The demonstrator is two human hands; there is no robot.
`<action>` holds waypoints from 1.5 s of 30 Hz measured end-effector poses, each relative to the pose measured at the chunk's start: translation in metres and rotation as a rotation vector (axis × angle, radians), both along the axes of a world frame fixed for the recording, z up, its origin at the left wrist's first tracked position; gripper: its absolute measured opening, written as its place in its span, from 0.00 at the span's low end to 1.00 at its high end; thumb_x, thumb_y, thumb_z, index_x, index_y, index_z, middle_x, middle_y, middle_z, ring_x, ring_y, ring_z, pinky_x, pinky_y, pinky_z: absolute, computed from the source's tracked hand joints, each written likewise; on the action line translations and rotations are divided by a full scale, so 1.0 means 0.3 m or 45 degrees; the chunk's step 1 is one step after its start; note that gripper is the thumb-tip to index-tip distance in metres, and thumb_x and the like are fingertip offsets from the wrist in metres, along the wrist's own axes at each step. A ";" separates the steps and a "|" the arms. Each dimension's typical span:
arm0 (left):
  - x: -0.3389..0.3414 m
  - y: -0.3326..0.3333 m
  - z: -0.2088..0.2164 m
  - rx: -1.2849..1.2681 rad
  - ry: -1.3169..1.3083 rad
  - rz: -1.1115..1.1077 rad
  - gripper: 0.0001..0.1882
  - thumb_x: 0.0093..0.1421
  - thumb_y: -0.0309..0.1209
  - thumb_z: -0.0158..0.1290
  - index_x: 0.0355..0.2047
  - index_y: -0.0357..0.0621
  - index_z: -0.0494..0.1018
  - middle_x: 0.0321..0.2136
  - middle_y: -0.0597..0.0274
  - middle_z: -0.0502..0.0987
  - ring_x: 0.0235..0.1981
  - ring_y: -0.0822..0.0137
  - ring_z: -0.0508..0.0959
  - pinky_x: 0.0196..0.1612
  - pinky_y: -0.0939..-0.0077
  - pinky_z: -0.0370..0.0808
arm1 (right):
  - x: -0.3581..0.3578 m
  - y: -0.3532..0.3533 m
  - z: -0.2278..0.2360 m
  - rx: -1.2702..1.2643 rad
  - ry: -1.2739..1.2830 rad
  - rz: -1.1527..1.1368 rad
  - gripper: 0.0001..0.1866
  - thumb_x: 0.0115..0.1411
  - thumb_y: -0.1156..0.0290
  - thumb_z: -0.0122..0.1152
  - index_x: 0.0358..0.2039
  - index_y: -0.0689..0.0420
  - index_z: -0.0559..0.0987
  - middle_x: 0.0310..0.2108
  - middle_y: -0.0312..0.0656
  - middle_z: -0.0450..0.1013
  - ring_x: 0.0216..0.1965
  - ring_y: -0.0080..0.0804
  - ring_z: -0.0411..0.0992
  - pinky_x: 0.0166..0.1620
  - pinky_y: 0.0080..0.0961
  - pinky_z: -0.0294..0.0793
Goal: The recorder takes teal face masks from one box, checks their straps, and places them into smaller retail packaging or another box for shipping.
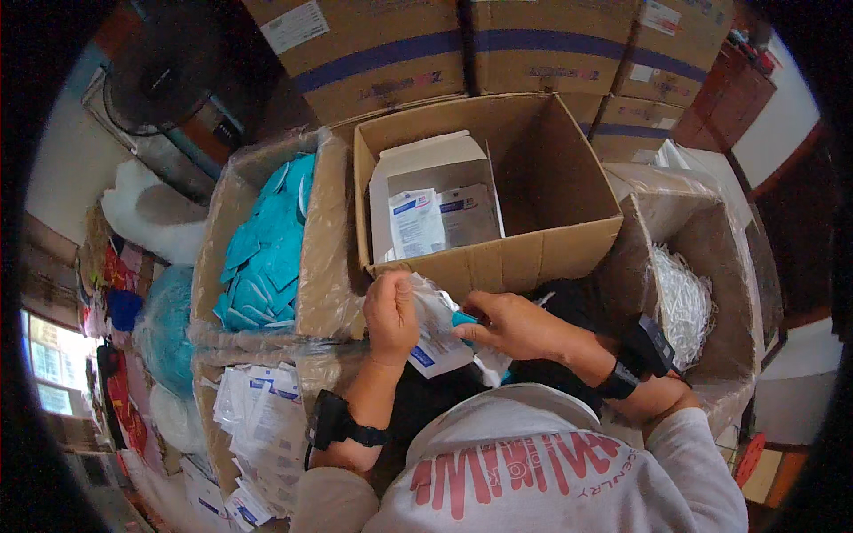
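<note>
My left hand [391, 313] is closed on the upper edge of a white printed packet [442, 354] with a blue stripe, held in front of my chest. My right hand [515, 325] pinches a small teal piece [463, 319] against the packet's right side; whether it is partly inside cannot be made out. Ahead of both hands is a cardboard box [524, 260]. In it a white carton [442, 153] with a raised flap holds several blue-striped packets [418, 224]. A box of flat teal pieces [267, 258] stands at the left.
Loose white packets [267, 409] fill a plastic-wrapped box at the lower left. On the right, another box [633, 233] holds a heap of white strings [682, 306]. Stacked cartons [551, 49] with purple bands rise behind. A fan [160, 80] stands at the far left.
</note>
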State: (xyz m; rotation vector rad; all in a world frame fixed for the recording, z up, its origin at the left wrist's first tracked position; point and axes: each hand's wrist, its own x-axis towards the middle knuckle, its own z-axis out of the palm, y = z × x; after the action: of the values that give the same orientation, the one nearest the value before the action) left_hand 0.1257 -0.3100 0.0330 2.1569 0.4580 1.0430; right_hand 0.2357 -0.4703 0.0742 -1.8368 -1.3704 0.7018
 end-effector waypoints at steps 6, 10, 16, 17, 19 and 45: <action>-0.052 -0.002 -0.015 -0.170 0.069 0.134 0.09 0.59 0.30 0.41 0.31 0.38 0.68 0.25 0.49 0.72 0.28 0.50 0.73 0.31 0.65 0.68 | -0.020 0.045 -0.032 0.309 -0.216 -0.028 0.11 0.53 0.64 0.55 0.24 0.60 0.73 0.25 0.48 0.68 0.25 0.50 0.68 0.29 0.39 0.68; -0.051 -0.014 -0.051 -0.323 0.088 0.258 0.10 0.60 0.32 0.41 0.32 0.38 0.68 0.26 0.48 0.72 0.29 0.50 0.73 0.32 0.66 0.69 | -0.028 0.062 -0.036 0.350 -0.379 -0.177 0.09 0.50 0.68 0.58 0.21 0.60 0.72 0.21 0.46 0.66 0.23 0.45 0.67 0.26 0.36 0.67; -0.074 -0.005 -0.107 -0.411 0.089 0.385 0.10 0.61 0.32 0.40 0.33 0.37 0.67 0.24 0.50 0.71 0.26 0.56 0.72 0.31 0.70 0.68 | 0.024 0.062 -0.005 0.432 -0.408 -0.369 0.08 0.50 0.71 0.59 0.22 0.61 0.71 0.20 0.46 0.64 0.20 0.43 0.65 0.25 0.34 0.65; -0.082 0.005 -0.114 -0.410 0.113 0.408 0.10 0.61 0.31 0.40 0.33 0.37 0.66 0.23 0.51 0.71 0.25 0.58 0.72 0.31 0.71 0.68 | 0.032 0.059 0.025 0.408 -0.354 -0.373 0.09 0.50 0.70 0.59 0.22 0.61 0.71 0.19 0.47 0.64 0.21 0.44 0.66 0.25 0.36 0.64; -0.090 0.007 -0.106 -0.468 -0.012 0.381 0.10 0.61 0.31 0.40 0.34 0.37 0.66 0.24 0.55 0.71 0.26 0.64 0.71 0.31 0.73 0.67 | 0.063 0.056 0.051 0.214 -0.201 -0.214 0.08 0.51 0.68 0.58 0.25 0.60 0.73 0.25 0.48 0.67 0.28 0.45 0.68 0.31 0.37 0.67; -0.175 0.021 -0.023 -0.112 -0.289 0.109 0.07 0.60 0.28 0.40 0.34 0.38 0.67 0.31 0.53 0.74 0.32 0.60 0.74 0.38 0.72 0.69 | 0.011 0.075 0.092 0.324 -0.459 0.137 0.20 0.49 0.71 0.57 0.45 0.58 0.67 0.43 0.48 0.64 0.43 0.46 0.66 0.42 0.35 0.70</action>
State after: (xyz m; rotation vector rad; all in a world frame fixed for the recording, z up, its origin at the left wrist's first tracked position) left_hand 0.0730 -0.3037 0.0260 1.9284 0.4823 1.2747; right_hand 0.2389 -0.4478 0.1017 -1.7479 -1.7123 0.2359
